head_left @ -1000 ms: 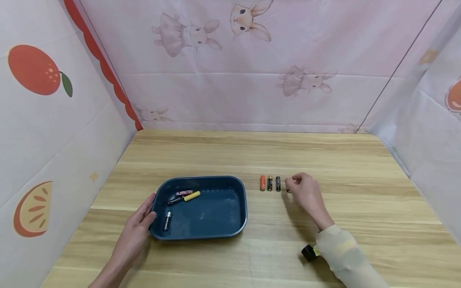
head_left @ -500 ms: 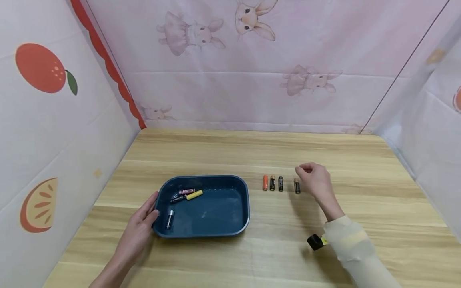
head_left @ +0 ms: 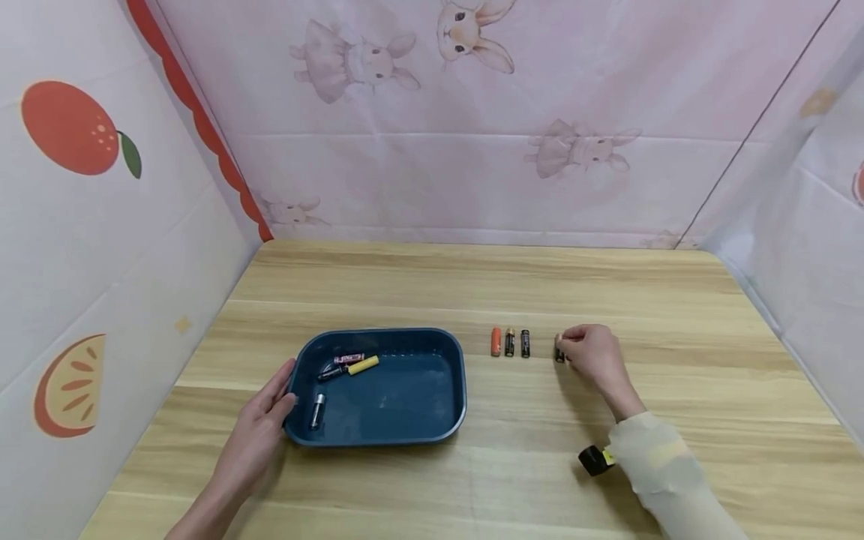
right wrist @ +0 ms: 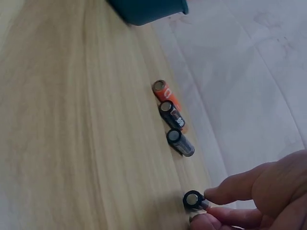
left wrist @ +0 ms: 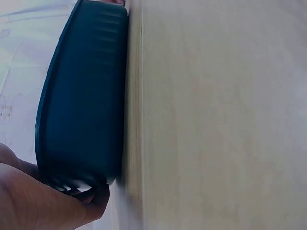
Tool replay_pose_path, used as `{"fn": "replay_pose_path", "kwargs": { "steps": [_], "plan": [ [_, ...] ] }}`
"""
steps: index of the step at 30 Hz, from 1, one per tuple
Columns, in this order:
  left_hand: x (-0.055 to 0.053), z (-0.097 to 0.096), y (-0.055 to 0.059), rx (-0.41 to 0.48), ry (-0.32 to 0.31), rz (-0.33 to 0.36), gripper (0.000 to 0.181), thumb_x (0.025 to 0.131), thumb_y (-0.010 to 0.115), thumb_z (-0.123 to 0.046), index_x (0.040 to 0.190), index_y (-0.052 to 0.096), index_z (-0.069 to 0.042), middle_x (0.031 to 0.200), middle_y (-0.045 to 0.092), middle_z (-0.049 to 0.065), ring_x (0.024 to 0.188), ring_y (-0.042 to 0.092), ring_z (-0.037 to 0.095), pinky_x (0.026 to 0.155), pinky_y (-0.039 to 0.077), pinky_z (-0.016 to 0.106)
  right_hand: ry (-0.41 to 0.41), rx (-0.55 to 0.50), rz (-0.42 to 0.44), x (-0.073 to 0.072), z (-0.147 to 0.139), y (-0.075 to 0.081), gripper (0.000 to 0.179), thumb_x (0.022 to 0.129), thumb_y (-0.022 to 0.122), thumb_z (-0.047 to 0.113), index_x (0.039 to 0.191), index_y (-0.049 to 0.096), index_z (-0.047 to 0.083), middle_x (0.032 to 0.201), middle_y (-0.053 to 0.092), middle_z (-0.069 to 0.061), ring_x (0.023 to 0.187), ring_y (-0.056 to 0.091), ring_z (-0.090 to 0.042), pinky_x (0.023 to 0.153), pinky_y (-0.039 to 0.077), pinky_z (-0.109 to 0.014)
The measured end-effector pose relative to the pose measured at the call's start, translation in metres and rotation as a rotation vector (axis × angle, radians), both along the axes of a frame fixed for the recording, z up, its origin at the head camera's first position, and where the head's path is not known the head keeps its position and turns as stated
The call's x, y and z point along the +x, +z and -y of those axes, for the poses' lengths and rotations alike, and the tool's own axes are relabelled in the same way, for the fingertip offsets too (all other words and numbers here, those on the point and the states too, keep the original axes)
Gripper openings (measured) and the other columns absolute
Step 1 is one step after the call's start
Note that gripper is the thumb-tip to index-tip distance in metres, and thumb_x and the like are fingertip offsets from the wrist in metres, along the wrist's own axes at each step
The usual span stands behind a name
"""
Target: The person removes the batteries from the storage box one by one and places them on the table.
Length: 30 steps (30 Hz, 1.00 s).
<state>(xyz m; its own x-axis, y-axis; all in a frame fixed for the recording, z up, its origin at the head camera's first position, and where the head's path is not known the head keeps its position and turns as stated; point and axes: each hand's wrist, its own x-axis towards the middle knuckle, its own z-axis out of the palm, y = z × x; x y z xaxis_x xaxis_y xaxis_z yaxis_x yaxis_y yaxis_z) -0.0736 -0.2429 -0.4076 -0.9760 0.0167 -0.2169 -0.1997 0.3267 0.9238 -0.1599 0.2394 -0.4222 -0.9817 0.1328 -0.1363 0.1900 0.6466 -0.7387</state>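
Observation:
My right hand (head_left: pixel 594 358) pinches a dark AA-size battery (head_left: pixel 559 349) that lies on the table. In the right wrist view, thumb and fingers meet that battery (right wrist: pixel 193 199) along its side, with its flat end showing. Left of it, a row holds an orange battery (head_left: pixel 496 342), a black and gold battery (head_left: pixel 509 343) and a black battery (head_left: pixel 525 343). With thumb at the rim and fingers along the outer end, my left hand (head_left: pixel 259 420) holds the dark blue tray (head_left: pixel 421 394). Inside the tray lie a yellow battery (head_left: pixel 364 365), a pink one (head_left: pixel 349 359) and two dark ones.
The wooden table (head_left: pixel 432 289) meets a pink cloth wall behind and white cloth walls at both sides. A black device (head_left: pixel 595 460) sits at my right wrist, above the tabletop. The tray stands left of the battery row.
The right hand shifted its battery right, away from the row, then let go and rose slightly. Now its fingers are back down on that battery. The left hand and tray stay put.

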Motion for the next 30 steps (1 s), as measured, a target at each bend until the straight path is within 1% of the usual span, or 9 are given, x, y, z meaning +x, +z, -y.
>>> {"fn": "replay_pose_path", "kwargs": {
  "steps": [3,7,13,18,23,26,30],
  "plan": [
    [0.000,0.000,0.000,-0.001,0.001,-0.003,0.059,0.112,0.035,-0.009,0.167,0.014,-0.014,0.172,0.011,0.009,0.156,0.008,0.027,0.124,0.014,0.051,0.014,0.023,-0.032,-0.002,0.007,-0.003,0.027,0.096,0.068,0.012,0.111,0.074,-0.010,0.097,0.075,-0.021,0.064,0.066,-0.013,0.058,0.053,-0.024],
    [0.000,0.000,-0.001,0.001,0.007,0.005,0.059,0.112,0.036,-0.008,0.167,0.014,-0.013,0.172,0.011,0.009,0.156,0.008,0.027,0.124,0.013,0.051,0.019,0.013,-0.040,-0.005,0.015,-0.005,0.026,0.094,0.070,0.009,0.111,0.074,-0.010,0.094,0.076,-0.020,0.062,0.066,-0.013,0.056,0.054,-0.024],
    [0.001,0.000,-0.001,0.003,0.009,0.014,0.060,0.112,0.035,-0.008,0.167,0.013,-0.013,0.172,0.010,0.010,0.157,0.007,0.027,0.124,0.014,0.051,0.023,0.033,-0.044,-0.008,0.025,-0.006,0.025,0.093,0.073,0.009,0.110,0.075,-0.009,0.096,0.076,-0.019,0.067,0.066,-0.014,0.060,0.053,-0.024],
    [0.001,0.000,0.000,0.005,0.006,0.010,0.059,0.112,0.035,-0.008,0.167,0.013,-0.012,0.172,0.010,0.010,0.156,0.008,0.027,0.124,0.014,0.051,0.019,0.044,-0.049,-0.009,0.027,-0.006,0.024,0.093,0.073,0.009,0.109,0.075,-0.008,0.096,0.076,-0.018,0.069,0.066,-0.014,0.061,0.052,-0.025],
    [0.000,0.000,0.000,0.009,0.008,0.014,0.059,0.112,0.034,-0.007,0.167,0.013,-0.012,0.172,0.010,0.011,0.157,0.008,0.027,0.124,0.014,0.051,0.014,0.019,-0.041,-0.008,0.026,-0.004,0.027,0.098,0.067,0.014,0.111,0.074,-0.008,0.094,0.076,-0.018,0.064,0.066,-0.014,0.059,0.052,-0.025],
    [0.000,0.000,0.000,0.008,0.008,0.016,0.059,0.112,0.035,-0.008,0.167,0.013,-0.012,0.172,0.010,0.011,0.157,0.008,0.028,0.124,0.015,0.050,0.008,-0.005,-0.020,-0.006,0.024,-0.003,0.031,0.102,0.062,0.019,0.115,0.074,-0.007,0.090,0.075,-0.015,0.063,0.065,-0.015,0.056,0.050,-0.025],
    [-0.001,0.000,0.000,0.003,0.007,0.012,0.059,0.112,0.035,-0.008,0.167,0.013,-0.012,0.172,0.010,0.010,0.156,0.010,0.029,0.124,0.015,0.051,-0.002,-0.036,0.009,-0.004,0.021,-0.002,0.034,0.104,0.059,0.020,0.120,0.072,-0.007,0.083,0.074,-0.011,0.063,0.065,-0.016,0.052,0.048,-0.024]
  ]
}}
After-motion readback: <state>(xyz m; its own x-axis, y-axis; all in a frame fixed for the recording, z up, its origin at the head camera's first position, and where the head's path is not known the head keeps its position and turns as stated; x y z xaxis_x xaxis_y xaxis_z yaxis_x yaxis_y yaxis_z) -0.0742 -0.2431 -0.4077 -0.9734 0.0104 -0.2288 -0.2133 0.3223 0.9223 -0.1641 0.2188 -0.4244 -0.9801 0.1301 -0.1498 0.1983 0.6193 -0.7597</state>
